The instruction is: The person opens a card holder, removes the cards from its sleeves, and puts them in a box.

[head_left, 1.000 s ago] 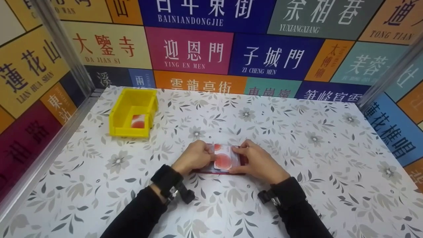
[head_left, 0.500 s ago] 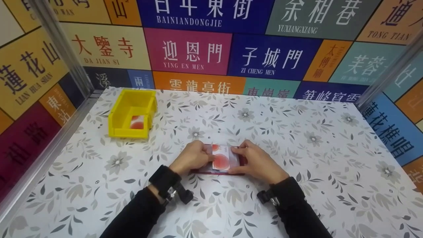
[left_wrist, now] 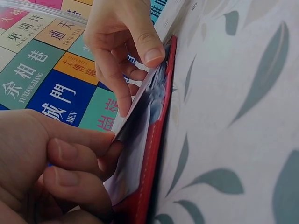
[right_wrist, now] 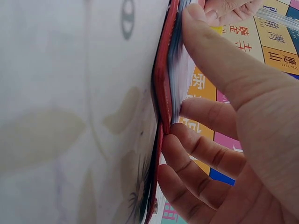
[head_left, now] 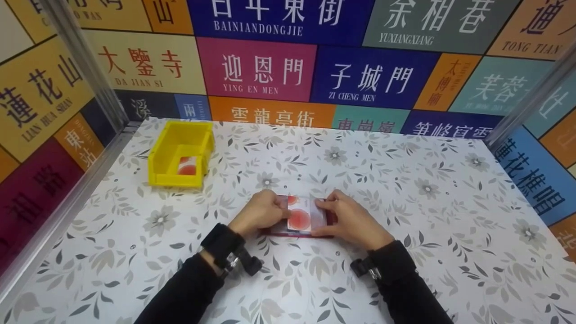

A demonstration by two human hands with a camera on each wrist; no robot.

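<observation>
A red card holder (right_wrist: 161, 79) with clear plastic sleeves lies opened on the table in front of me. Over its sleeves is a white card (head_left: 299, 215) with red circles. My left hand (head_left: 261, 209) pinches the card's left edge between thumb and index finger, seen close up in the left wrist view. My right hand (head_left: 353, 219) holds the sleeves (head_left: 318, 216) at the right, thumb on the near edge and index finger on the far edge. Its other fingers touch the holder's red cover in the right wrist view. How far the card sits inside a sleeve cannot be told.
A yellow open-front bin (head_left: 176, 180) stands at the back left of the table, with a similar red-and-white card (head_left: 187, 165) inside. The flower-patterned table (head_left: 405, 180) is bounded by sign-printed walls (head_left: 258, 72) at the back and sides.
The card has shifted slightly left together with my left hand, showing more of the sleeve to its right. My right hand has stayed in place.
</observation>
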